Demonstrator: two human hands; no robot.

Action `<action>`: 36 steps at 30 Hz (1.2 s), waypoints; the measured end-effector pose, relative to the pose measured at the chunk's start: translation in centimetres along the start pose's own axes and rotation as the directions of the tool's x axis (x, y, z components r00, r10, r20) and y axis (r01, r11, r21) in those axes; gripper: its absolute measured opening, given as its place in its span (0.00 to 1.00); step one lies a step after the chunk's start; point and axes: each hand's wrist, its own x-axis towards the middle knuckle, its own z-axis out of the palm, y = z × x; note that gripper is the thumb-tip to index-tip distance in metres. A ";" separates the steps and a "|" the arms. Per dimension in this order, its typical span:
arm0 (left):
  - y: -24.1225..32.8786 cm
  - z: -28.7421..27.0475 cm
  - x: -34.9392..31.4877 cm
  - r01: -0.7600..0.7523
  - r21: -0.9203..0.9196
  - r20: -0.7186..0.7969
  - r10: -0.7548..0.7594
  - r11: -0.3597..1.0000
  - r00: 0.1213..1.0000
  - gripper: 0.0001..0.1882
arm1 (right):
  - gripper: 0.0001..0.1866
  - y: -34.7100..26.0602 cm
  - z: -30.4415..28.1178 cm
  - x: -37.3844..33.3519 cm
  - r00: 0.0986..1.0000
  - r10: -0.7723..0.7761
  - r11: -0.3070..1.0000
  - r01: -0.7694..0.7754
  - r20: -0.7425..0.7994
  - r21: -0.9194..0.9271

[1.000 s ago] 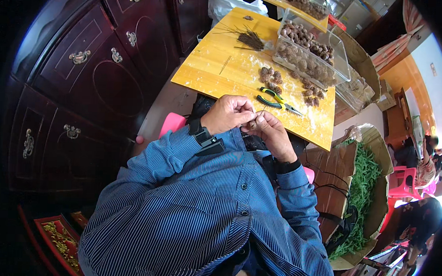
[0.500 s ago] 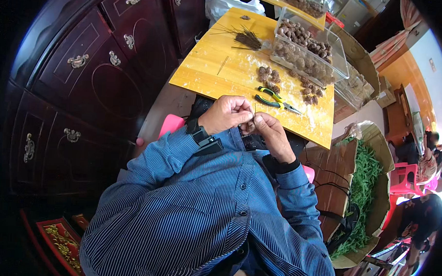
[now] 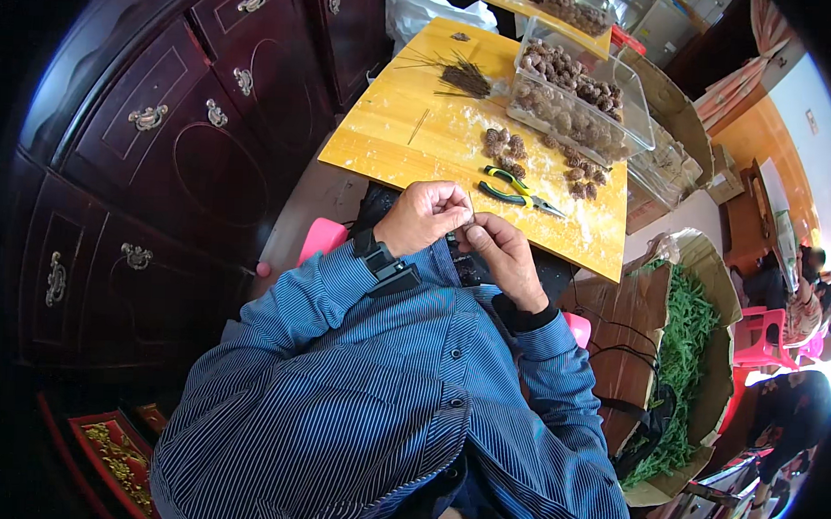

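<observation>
My left hand [image 3: 426,218] and my right hand [image 3: 507,255] meet just off the table's near edge, above my lap. Fingers and thumb of each are pinched together, tip close to tip. A thin dark wire [image 3: 471,203] pokes up between the fingertips. Whatever sits lower between the hands is covered by my fingers. Beyond them on the tabletop lie yellow-and-black pliers [image 3: 514,195], jaws toward the right. Small brown pine cones [image 3: 505,145] rest in a cluster behind the pliers, with more pine cones [image 3: 583,174] to the right.
The yellow table [image 3: 365,134] is dusted with white flakes. A clear plastic bin [image 3: 635,121] full of pine cones stands at its back right. Dark wires [image 3: 464,77] lie bundled at the back. Right of me, a cardboard box [image 3: 722,380] holds green artificial foliage [image 3: 683,342]; dark cabinets [image 3: 162,173] line the left.
A brown pine cone visible between my hands half a second ago is now hidden by my fingers. The wire tip and my right fingertips have shifted slightly left.
</observation>
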 end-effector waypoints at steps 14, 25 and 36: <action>0.5 -0.5 0.1 -0.071 0.005 0.067 0.070 0.997 0.995 0.04 | 0.12 -0.5 -0.5 0.0 0.996 0.006 0.994 -0.016 0.093 0.104; 0.3 -1.1 0.4 -0.300 0.555 0.060 0.323 0.776 0.945 0.04 | 0.13 -0.1 -0.6 0.0 0.999 0.043 0.996 -0.040 0.034 -0.082; 1.1 -0.4 0.0 -0.335 0.692 0.123 0.353 0.639 0.927 0.04 | 0.11 0.4 -0.6 0.1 0.994 -0.019 0.956 -0.013 -0.108 -0.294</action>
